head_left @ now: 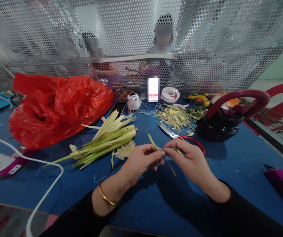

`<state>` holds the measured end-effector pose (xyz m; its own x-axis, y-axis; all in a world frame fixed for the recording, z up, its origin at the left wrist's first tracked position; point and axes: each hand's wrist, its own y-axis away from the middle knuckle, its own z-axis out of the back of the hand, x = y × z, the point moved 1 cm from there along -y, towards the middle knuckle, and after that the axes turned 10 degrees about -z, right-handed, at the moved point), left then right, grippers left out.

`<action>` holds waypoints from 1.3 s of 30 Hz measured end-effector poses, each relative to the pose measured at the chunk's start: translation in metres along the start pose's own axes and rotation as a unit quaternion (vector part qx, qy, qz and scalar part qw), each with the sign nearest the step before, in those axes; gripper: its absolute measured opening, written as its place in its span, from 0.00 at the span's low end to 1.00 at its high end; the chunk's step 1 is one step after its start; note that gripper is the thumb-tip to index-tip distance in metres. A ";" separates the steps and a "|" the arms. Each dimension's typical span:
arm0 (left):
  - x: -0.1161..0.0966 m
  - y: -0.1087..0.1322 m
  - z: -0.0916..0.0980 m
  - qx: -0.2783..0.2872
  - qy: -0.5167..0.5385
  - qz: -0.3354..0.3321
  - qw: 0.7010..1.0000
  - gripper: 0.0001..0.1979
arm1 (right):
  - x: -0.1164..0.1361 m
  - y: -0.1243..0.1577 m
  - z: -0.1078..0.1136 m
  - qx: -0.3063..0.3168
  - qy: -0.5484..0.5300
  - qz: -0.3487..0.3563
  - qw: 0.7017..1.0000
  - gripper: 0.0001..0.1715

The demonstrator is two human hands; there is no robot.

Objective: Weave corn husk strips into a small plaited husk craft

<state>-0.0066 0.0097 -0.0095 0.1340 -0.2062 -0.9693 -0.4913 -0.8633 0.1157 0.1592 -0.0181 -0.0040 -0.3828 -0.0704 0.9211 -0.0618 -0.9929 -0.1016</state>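
Observation:
My left hand [140,163] and my right hand [189,159] meet above the blue table [156,197], both pinching a thin green leaf strip [153,142] that sticks up to the left between the fingertips. A gold bangle sits on my left wrist. Just left of my hands lies a bundle of pale green leaves [106,140]. Red-handled scissors [178,135] lie on the table right behind my right hand.
A red plastic bag [57,105] fills the left. A pile of leaf scraps [174,117], a dark basket with a maroon handle [220,123], white thread spools [170,94] and a yellow glue gun [199,97] stand behind. Two people sit beyond the perforated screen [205,49]. White cable [44,164] at left.

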 end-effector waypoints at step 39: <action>0.002 0.000 -0.005 -0.149 0.140 -0.046 0.978 0.13 | -0.002 0.020 -0.019 0.016 0.175 0.162 0.971 0.15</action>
<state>-0.0021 0.0071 -0.0104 0.4172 -0.2028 -0.8859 -0.1995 -0.9714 0.1284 0.1410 -0.0356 -0.0147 -0.6671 -0.3487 0.6583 0.1409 -0.9268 -0.3482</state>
